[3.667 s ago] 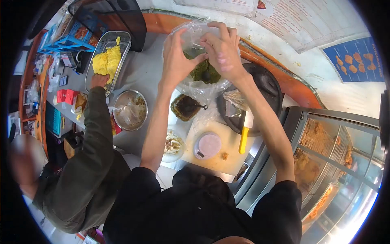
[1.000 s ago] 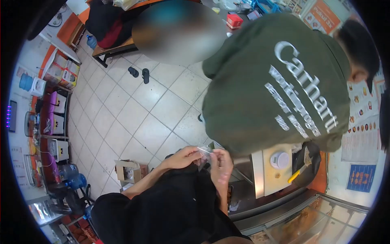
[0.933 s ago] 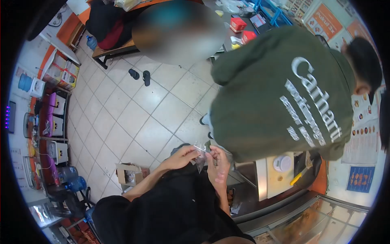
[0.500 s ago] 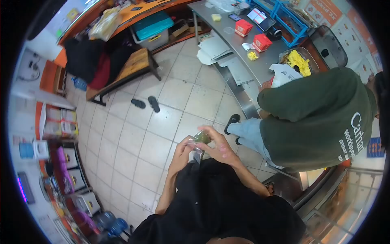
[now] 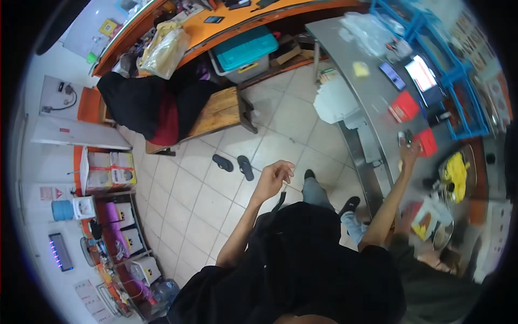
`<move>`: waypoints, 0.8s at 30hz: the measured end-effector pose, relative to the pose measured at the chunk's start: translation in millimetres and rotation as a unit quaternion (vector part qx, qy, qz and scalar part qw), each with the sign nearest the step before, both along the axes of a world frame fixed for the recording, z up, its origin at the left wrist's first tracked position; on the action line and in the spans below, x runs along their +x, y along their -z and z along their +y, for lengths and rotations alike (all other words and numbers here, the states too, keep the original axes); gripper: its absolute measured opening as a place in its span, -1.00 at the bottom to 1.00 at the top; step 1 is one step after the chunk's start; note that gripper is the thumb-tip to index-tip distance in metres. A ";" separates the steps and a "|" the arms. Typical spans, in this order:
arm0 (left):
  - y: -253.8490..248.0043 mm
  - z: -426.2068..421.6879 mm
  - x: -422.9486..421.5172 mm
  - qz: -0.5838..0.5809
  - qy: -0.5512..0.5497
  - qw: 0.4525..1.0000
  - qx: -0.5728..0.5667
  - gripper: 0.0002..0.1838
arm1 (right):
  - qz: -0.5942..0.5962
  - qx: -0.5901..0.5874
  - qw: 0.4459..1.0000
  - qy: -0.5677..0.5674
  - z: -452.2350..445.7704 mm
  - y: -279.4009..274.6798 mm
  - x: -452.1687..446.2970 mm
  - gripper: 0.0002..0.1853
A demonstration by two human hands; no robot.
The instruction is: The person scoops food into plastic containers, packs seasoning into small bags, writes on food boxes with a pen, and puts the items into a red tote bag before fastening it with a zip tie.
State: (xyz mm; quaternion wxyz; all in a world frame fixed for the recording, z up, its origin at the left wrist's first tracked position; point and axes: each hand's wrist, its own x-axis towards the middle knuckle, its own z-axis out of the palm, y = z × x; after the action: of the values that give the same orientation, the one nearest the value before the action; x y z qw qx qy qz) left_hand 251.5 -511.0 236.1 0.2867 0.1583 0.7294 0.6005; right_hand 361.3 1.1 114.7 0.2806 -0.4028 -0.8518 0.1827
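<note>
My right hand (image 5: 411,153) reaches out over the steel table (image 5: 372,102). Its fingers are closed around a small clear plastic packet (image 5: 404,138) with something dark greenish inside, slightly blurred. Right beside the fingers is a red box (image 5: 426,141), and a second red box (image 5: 403,106) stands farther back. My left hand (image 5: 274,179) hangs over the tiled floor in front of my body, fingers loosely curled and apart, with nothing visible in them.
A co-worker's dark sleeve (image 5: 431,286) is at the lower right, near yellow material (image 5: 457,175) in a tray. A phone (image 5: 392,75), a lit tablet (image 5: 422,80) and blue racks (image 5: 467,102) line the table. Flip-flops (image 5: 245,167) lie before a wooden bench (image 5: 218,113).
Both hands were together on the clear packet with green contents. They have parted; my right hand carried it to the table, and my left let go. The view turned and the co-worker shifted lower right.
</note>
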 end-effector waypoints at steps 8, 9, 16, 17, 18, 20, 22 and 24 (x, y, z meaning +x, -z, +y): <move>89.1 -51.3 -217.0 -0.084 -0.148 0.985 0.021 -0.76 | 0.054 -0.223 0.957 -0.179 -161.6 59.1 -275.2 -0.53; 111.4 -57.3 -252.7 -0.097 -0.169 0.980 0.036 -0.78 | -0.068 -0.339 0.924 -0.161 -192.6 57.1 -328.4 -0.43; 265.8 -102.3 -514.6 -0.066 -0.250 0.966 -0.003 -0.83 | -0.037 -0.611 0.783 -0.112 -286.5 249.4 -649.1 -0.52; 304.3 -106.0 -553.4 -0.058 -0.281 0.956 0.063 -0.76 | -0.032 -0.602 0.789 -0.114 -270.3 300.8 -706.7 -0.57; 334.7 -118.4 -594.4 -0.032 -0.266 0.963 0.020 -0.77 | -0.038 -0.610 0.784 -0.114 -258.8 340.2 -751.0 -0.59; 374.4 -111.3 -662.0 -0.086 -0.294 0.952 -0.023 -0.88 | 0.065 -0.537 0.829 -0.142 -228.6 410.2 -854.1 -0.67; 396.5 -96.2 -713.6 -0.030 -0.205 0.973 -0.099 -0.89 | 0.248 -0.308 0.897 -0.199 -192.2 473.1 -968.8 -0.87; 446.1 -81.6 -742.3 -0.073 -0.263 0.962 -0.005 -0.75 | 0.241 -0.241 0.924 -0.174 -154.8 519.8 -1039.7 -0.88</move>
State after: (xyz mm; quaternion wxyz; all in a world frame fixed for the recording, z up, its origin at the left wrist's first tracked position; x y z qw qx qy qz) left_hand -490.8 -592.6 -210.0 0.1719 -0.0848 0.7257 0.6608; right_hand -678.4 -153.7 -405.1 0.3355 -0.2476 -0.7457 0.5197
